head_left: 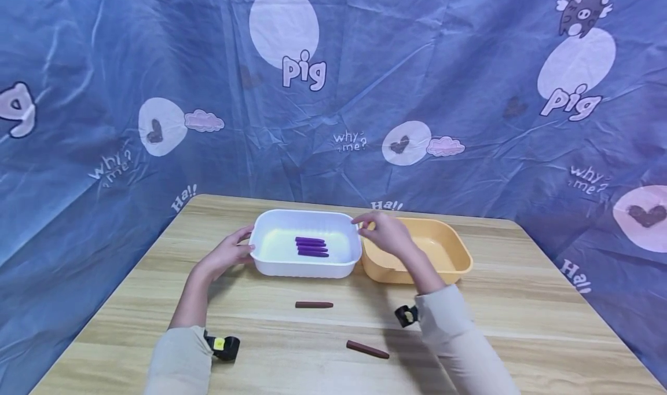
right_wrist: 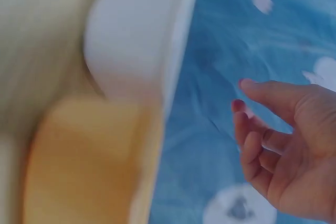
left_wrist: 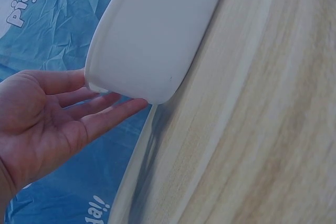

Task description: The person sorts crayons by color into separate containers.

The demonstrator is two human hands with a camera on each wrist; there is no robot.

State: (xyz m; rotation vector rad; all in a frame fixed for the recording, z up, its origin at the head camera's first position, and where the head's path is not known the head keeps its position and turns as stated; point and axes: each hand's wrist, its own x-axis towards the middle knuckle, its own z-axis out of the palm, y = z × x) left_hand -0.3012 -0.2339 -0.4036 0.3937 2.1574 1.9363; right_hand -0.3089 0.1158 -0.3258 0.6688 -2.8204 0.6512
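A white plastic bin (head_left: 305,269) stands toward the back of the table, with several purple crayon-like sticks (head_left: 312,247) side by side on its floor. My left hand (head_left: 227,255) holds the bin's left end; in the left wrist view the thumb is at the rim and the fingers (left_wrist: 113,116) lie along the end wall. Over the gap between the white bin and a yellow bin (head_left: 388,274) is my right hand (head_left: 387,233). Its fingers are loosely bent near the white bin's right rim, and the right wrist view shows nothing between them.
The yellow bin stands right beside the white one. Two brown crayon-like sticks lie on the wooden table (head_left: 250,348) in front: one stick (head_left: 314,304) near the white bin, another stick (head_left: 367,349) closer to me. A blue printed curtain (head_left: 333,94) hangs behind the table.
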